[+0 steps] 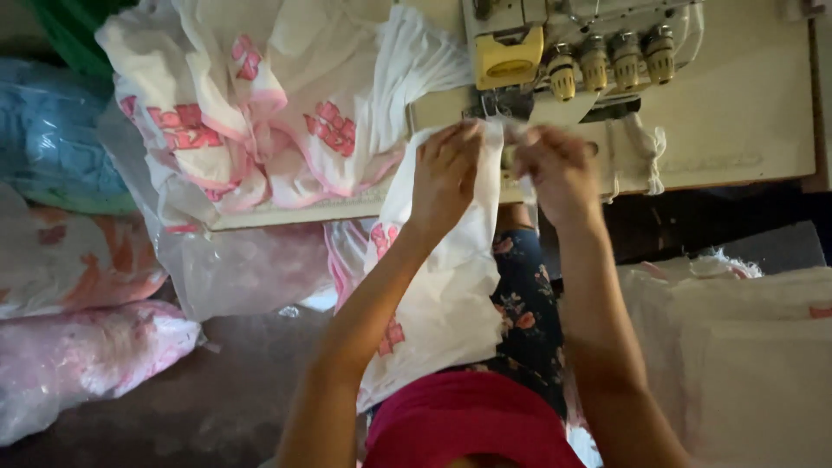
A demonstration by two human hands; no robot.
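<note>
- One sewing machine at the top, with four yellow knobs in a row.
- One white cloth hanging down from just under the machine.
- Left hand closed on the cloth's top edge.
- Right hand pinching the same edge, fingers curled tight.
- One heap of white and pink cloth left of the machine.
- Three plastic bags far left.

sewing machine cut off at top, fingers blurred, needle area hidden
</note>
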